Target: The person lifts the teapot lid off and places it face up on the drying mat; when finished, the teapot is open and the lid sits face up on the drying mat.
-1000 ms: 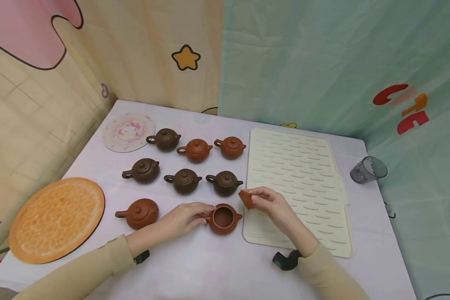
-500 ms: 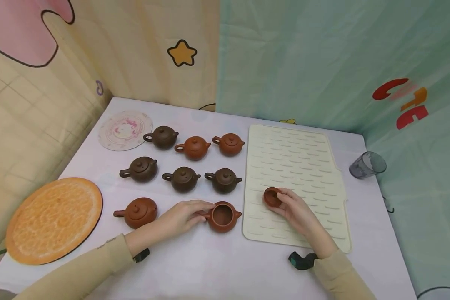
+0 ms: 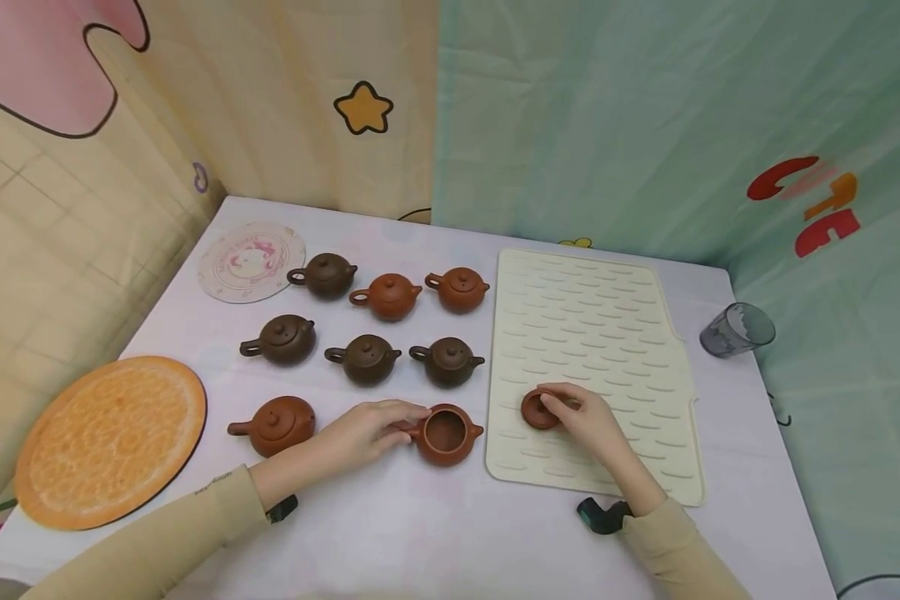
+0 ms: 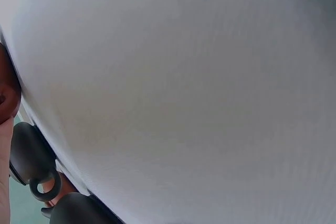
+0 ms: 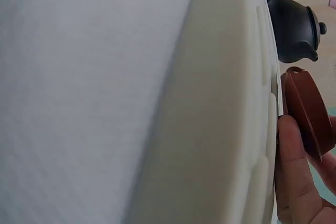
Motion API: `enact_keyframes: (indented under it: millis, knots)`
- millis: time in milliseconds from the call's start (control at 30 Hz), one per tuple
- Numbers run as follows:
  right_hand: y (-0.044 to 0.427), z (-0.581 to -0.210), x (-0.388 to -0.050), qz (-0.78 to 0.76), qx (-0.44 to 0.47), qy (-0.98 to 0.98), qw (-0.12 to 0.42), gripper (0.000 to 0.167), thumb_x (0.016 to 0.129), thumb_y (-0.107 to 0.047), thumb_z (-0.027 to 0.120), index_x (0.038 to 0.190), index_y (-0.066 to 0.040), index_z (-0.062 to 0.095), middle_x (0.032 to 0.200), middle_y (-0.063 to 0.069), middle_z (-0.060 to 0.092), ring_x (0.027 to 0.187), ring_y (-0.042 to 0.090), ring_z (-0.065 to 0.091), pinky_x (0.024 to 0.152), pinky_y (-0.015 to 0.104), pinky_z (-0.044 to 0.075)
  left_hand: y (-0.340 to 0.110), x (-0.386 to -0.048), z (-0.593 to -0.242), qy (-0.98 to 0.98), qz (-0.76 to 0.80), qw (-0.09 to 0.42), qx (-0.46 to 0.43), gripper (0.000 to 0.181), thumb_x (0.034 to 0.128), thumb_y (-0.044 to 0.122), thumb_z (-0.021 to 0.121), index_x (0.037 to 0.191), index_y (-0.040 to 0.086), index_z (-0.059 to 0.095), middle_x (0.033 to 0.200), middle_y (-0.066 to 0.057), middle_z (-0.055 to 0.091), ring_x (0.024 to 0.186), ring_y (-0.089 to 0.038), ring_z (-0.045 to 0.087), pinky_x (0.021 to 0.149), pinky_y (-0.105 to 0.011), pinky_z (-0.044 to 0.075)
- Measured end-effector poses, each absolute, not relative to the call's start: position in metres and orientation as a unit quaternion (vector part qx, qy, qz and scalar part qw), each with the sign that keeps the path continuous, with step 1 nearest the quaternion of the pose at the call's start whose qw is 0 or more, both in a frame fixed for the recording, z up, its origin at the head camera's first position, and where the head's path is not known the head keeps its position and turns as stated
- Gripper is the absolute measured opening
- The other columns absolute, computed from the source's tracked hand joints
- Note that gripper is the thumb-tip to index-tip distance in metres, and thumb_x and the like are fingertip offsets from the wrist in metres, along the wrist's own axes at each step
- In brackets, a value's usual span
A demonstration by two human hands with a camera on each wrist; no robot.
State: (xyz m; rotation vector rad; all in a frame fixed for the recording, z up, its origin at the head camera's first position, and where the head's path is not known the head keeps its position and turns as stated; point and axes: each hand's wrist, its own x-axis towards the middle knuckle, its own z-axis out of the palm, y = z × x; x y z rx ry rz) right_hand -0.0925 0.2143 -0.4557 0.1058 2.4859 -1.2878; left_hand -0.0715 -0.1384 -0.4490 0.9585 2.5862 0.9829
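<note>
An uncovered reddish-brown teapot [image 3: 468, 447] stands on the table left of the cream mat, its round mouth facing up and its spout to the right. My left hand [image 3: 367, 431] pinches it at the handle side, hiding most of the handle. Over the lower left of the mat, my right hand [image 3: 587, 421] holds a reddish-brown teapot lid [image 3: 534, 417] by its edge. The right wrist view has this lid [image 5: 310, 111] on edge between fingers and thumb, low by the mat. Whether it touches the mat, I cannot tell.
Cream textured mat [image 3: 585, 333] lies at right; a clear grey glass [image 3: 737, 331] rests tipped beyond it. Several lidded teapots stand in rows, including a dark one [image 3: 450, 364] and a reddish one [image 3: 276, 425]. A round pizza-like mat [image 3: 112, 442] and pink-patterned disc [image 3: 251, 261] lie left.
My right hand has carried the lid rightward from beside the open teapot to over the mat, then turned and lowered it slightly. My left hand has stayed on the teapot.
</note>
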Motion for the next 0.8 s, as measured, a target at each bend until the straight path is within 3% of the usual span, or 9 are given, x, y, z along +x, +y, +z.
enact_keyframes:
  millis: [133, 400, 800]
  knots:
    - [0.2129, -0.4562, -0.0931, -0.447, 0.042, 0.879, 0.159, 0.039, 0.096, -0.039, 0.063, 0.126, -0.014, 0.067, 0.131, 0.013, 0.064, 0.123, 0.031, 0.058, 0.097, 0.043, 0.050, -0.1389, -0.0715, -0.4498, 0.876, 0.337, 0.109, 0.327, 0.041, 0.0919, 0.008, 0.068, 0.133, 0.011, 0.062, 0.131, -0.006, 0.065, 0.110, -0.017, 0.066, 0.095, -0.035, 0.053]
    - [0.2126, -0.4560, -0.0946, -0.433, 0.025, 0.886, 0.168, 0.037, 0.094, -0.031, 0.067, 0.124, -0.009, 0.067, 0.113, 0.012, 0.071, 0.102, 0.023, 0.066, 0.079, 0.027, 0.051, -0.1399, -0.0703, -0.4490, 0.877, 0.337, 0.112, 0.324, 0.041, 0.0921, 0.008, 0.067, 0.133, 0.012, 0.061, 0.130, -0.006, 0.065, 0.109, -0.017, 0.066, 0.095, -0.036, 0.053]
    - [0.2099, -0.4520, -0.0926, -0.398, -0.004, 0.903, 0.162, 0.041, 0.096, -0.030, 0.065, 0.128, -0.006, 0.063, 0.119, 0.016, 0.069, 0.109, 0.029, 0.066, 0.089, 0.042, 0.053, -0.1392, -0.0708, -0.4469, 0.883, 0.315, 0.120, 0.326, 0.043, 0.0931, 0.015, 0.068, 0.135, 0.015, 0.059, 0.128, -0.005, 0.065, 0.106, -0.015, 0.067, 0.092, -0.036, 0.054]
